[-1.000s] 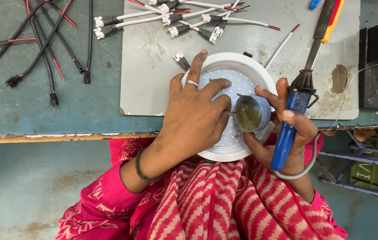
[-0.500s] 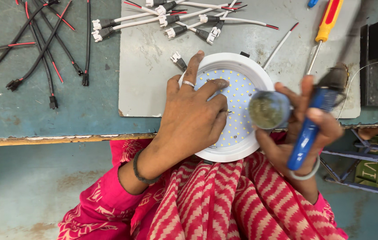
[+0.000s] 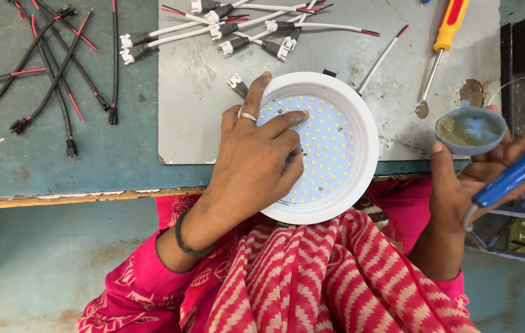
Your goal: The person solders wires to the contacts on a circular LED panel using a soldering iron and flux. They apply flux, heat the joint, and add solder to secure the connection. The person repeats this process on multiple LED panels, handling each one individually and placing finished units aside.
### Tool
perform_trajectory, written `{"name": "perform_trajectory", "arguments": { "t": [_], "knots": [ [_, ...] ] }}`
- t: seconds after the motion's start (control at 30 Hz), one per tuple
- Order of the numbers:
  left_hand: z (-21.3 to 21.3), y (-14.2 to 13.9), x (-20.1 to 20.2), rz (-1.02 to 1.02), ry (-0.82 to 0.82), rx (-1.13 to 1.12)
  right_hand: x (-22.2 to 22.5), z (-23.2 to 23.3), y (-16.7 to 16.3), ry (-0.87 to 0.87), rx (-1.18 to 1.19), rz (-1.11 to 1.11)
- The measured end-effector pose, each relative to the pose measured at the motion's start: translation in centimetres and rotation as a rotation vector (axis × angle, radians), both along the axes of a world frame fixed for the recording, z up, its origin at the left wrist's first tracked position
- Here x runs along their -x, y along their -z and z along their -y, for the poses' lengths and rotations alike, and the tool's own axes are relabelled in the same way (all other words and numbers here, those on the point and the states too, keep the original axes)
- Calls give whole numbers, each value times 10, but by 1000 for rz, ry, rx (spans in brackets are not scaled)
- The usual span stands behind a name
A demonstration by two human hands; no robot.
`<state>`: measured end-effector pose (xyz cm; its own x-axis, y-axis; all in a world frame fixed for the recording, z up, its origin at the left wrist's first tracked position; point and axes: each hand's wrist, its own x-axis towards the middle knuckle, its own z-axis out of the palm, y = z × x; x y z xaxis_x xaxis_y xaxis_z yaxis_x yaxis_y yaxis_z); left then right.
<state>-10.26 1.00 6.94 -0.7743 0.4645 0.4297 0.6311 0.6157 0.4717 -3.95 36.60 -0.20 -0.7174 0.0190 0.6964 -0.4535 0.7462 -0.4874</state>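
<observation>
The left hand point(image 3: 256, 157) lay flat on the round white LED panel light point(image 3: 330, 145), fingers spread, pressing it down where it overhung the near edge of the grey mat point(image 3: 200, 80). The right hand point(image 3: 487, 176), off the table's near right corner, gripped a small round tin point(image 3: 471, 129) between thumb and fingers, with a blue-handled soldering iron point(image 3: 512, 176) clamped in the same fist. A yellow-handled screwdriver point(image 3: 441, 49) lay by the mat's far right corner, white-wired connectors point(image 3: 237, 28) along its far edge, and black-and-red cables point(image 3: 46, 68) on the blue tabletop point(image 3: 59, 166) at the far left
</observation>
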Motion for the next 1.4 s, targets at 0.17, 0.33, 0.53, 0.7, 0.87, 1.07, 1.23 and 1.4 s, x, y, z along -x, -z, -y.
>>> {"name": "perform_trajectory", "arguments": {
  "t": [0.17, 0.33, 0.53, 0.7, 0.87, 1.07, 1.23, 1.4],
  "knots": [
    [-7, 0, -3, 8, 37, -18, -1, -12, 14, 24, 62, 65],
    [-10, -1, -1, 17, 58, -23, 3, -8, 6, 78, -66, -18],
    [-14, 2, 2, 14, 46, -19, -1, -4, -1, -9, 211, -145],
    [-13, 4, 0, 2, 50, -21, -13, 2, 10, -150, 551, -275],
    [-9, 4, -1, 10, 54, -22, -42, 11, 16, -120, 537, -282],
    [-8, 6, -4, 16, 50, -26, -53, 21, 7, -84, 364, -167],
    [-7, 7, -6, 18, 56, -26, -60, 46, 0, -147, 595, -45],
    [-9, 8, -6, 26, 54, -17, -52, 53, -6, -162, 652, -55]
  ]
}}
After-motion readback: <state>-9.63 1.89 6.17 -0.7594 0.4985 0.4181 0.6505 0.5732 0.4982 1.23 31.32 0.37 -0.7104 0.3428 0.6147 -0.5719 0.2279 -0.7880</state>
